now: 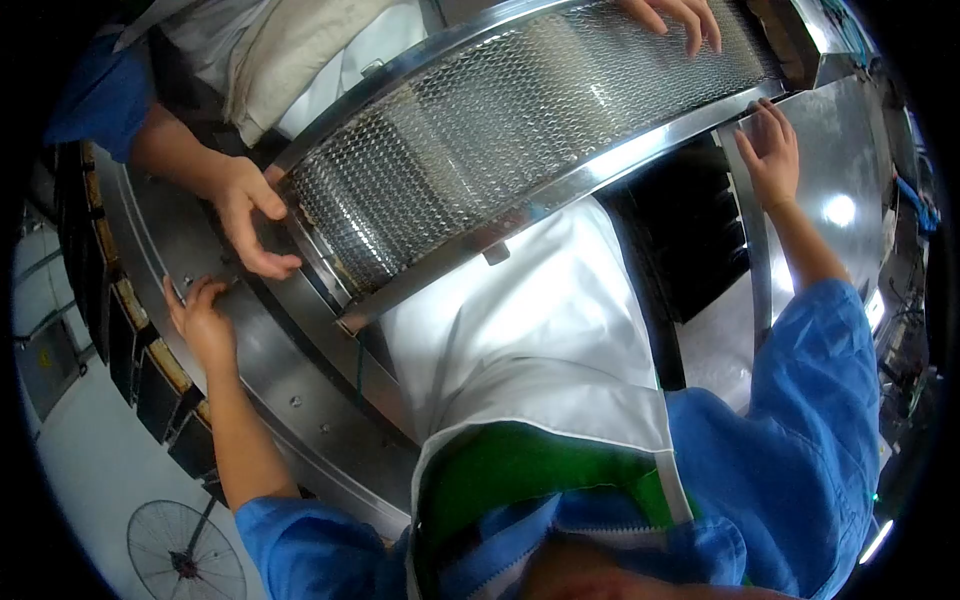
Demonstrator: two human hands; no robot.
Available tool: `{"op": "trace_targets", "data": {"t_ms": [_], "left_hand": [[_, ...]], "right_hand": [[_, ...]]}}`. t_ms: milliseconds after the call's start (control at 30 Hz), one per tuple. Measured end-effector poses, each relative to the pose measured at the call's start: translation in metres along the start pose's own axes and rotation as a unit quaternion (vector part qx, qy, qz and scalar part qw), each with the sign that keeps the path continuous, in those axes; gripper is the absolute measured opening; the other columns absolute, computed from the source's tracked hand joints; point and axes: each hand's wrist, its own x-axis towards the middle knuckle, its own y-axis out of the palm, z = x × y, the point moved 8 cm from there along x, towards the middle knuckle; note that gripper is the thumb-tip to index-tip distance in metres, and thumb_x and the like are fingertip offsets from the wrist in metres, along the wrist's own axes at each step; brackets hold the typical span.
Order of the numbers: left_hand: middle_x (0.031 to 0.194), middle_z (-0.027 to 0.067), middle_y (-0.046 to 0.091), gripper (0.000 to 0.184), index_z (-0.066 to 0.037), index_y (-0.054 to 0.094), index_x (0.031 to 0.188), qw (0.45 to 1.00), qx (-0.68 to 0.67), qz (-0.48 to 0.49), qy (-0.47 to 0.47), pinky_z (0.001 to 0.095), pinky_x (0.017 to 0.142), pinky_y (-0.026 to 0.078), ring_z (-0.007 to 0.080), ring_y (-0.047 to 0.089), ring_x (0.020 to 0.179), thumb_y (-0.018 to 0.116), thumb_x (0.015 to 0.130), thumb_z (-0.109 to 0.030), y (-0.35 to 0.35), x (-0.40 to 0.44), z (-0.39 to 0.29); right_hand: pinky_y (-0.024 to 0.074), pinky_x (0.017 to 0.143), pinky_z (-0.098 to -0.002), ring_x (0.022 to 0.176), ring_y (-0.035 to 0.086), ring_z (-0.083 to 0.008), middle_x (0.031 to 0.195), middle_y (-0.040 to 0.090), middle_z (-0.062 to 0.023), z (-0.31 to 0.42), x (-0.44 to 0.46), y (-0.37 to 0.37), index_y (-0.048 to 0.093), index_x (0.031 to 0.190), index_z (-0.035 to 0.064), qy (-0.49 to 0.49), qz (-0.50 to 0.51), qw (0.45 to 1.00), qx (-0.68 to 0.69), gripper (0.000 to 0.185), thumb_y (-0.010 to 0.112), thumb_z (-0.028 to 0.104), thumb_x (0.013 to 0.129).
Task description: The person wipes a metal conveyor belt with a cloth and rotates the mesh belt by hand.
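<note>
A long, curved metal mesh panel (470, 130) with smooth metal side rails lies tilted across the machine in front of me. My left hand (205, 325) is at the curved steel plate (310, 400) left of the panel, fingers apart and holding nothing. On the other side, my right hand (770, 160) is raised near the panel's right end; its fingers are spread and the tips are at the rail's edge. Whether they touch it I cannot tell. A co-worker's hand (250, 215) is beside the panel's left end, and another hand (680, 20) is over its mesh at the top.
Dark blocks (170, 370) line the machine's outer edge at left. A dark slotted opening (685, 240) lies below the panel at right, beside a broad steel sheet (835, 180). Cloth (300, 55) is behind the panel. A wire-guarded fan (185, 560) stands at lower left.
</note>
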Motion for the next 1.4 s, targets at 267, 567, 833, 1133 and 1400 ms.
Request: {"op": "trace_targets", "data": {"t_ms": [267,567,833,1133,1400], "left_hand": [[0.117,0.0049,0.065,0.031,-0.011,0.068,0.089,0.995,-0.049,-0.064,0.051,0.0485,0.110,0.028,0.0371,0.034,0.136,0.050,0.073,0.008,0.008,-0.007,0.012],[0.117,0.0025,0.065,0.034,-0.012,0.068,0.089,1.000,-0.017,-0.002,0.002,0.0493,0.111,0.026,0.0350,0.032,0.138,0.051,0.070,0.010,0.003,0.000,0.006],[0.116,0.0024,0.064,0.034,-0.011,0.068,0.090,1.000,-0.017,-0.007,0.006,0.0475,0.110,0.027,0.0356,0.032,0.138,0.051,0.070,0.011,0.001,0.000,0.005],[0.117,0.0015,0.064,0.033,-0.013,0.068,0.090,1.000,-0.012,0.008,0.003,0.0512,0.110,0.027,0.0354,0.031,0.138,0.052,0.071,0.009,0.003,0.002,0.004],[0.117,0.0009,0.064,0.035,-0.014,0.068,0.091,1.000,-0.008,-0.002,0.010,0.0515,0.110,0.027,0.0344,0.032,0.138,0.052,0.071,0.010,0.006,0.002,0.008]], "right_hand": [[0.0357,0.106,-0.0380,0.126,0.046,-0.0273,0.136,0.050,-0.0074,-0.001,0.000,0.001,0.057,0.127,0.0105,-0.005,0.001,1.000,0.011,0.049,0.068,0.032,0.084],[0.0382,0.103,-0.0373,0.122,0.049,-0.0273,0.133,0.053,-0.0078,0.002,0.001,-0.001,0.058,0.126,0.0098,-0.017,-0.010,1.000,0.007,0.049,0.069,0.031,0.083],[0.0400,0.102,-0.0392,0.119,0.051,-0.0292,0.130,0.054,-0.0082,0.002,0.000,-0.001,0.059,0.123,0.0124,-0.020,-0.022,0.999,0.013,0.049,0.071,0.036,0.081],[0.0388,0.103,-0.0396,0.121,0.049,-0.0294,0.132,0.053,-0.0083,0.001,0.001,-0.001,0.058,0.125,0.0132,-0.019,-0.014,1.000,0.016,0.050,0.070,0.036,0.082],[0.0373,0.105,-0.0368,0.125,0.048,-0.0264,0.135,0.052,-0.0070,0.001,0.001,0.000,0.058,0.126,0.0104,-0.010,0.000,1.000,0.004,0.049,0.068,0.032,0.084]]}}
